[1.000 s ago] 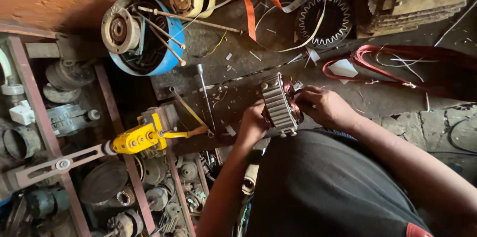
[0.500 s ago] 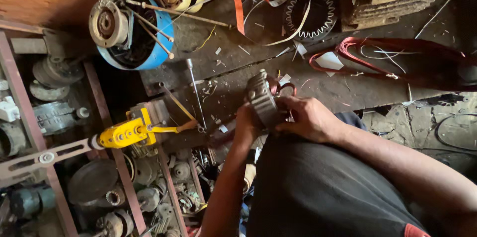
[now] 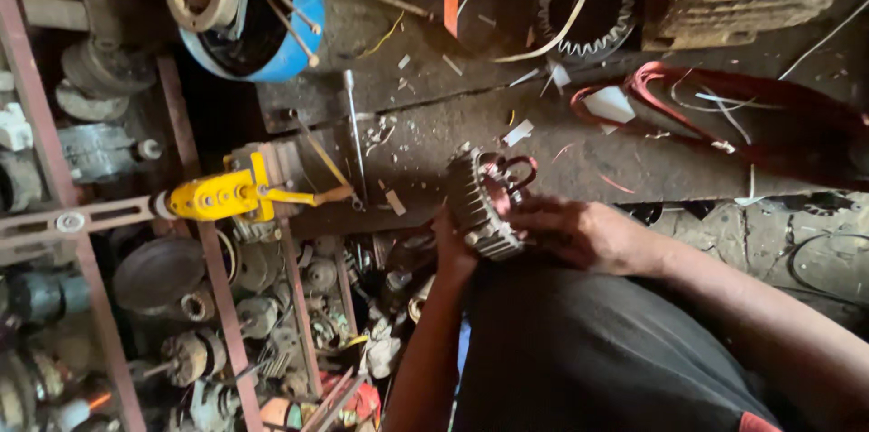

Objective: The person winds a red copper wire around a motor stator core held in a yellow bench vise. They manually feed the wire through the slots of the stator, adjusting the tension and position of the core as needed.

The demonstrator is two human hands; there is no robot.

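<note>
- Both hands close around a ribbed metal motor stator (image 3: 480,206) held over the near edge of the workbench (image 3: 652,160), just above the person's dark-clad lap.
- Left hand (image 3: 451,246) cups the stator from below and on its left, fingers curled shut against the finned shell.
- Right hand (image 3: 579,231) grips the stator's right side, its fingers wrapped over the end where reddish copper winding loops (image 3: 511,169) stick out.
- Just left of the stator, a long metal rod (image 3: 355,138) lies on the bench.
- Farther left, a yellow clamp-like tool (image 3: 222,196) sits on a rusty frame.
- Across the bench lie a bundle of red wire (image 3: 724,106), a toothed lamination ring (image 3: 588,6) and a blue-rimmed motor housing (image 3: 244,11), all well apart from the hands.
</note>
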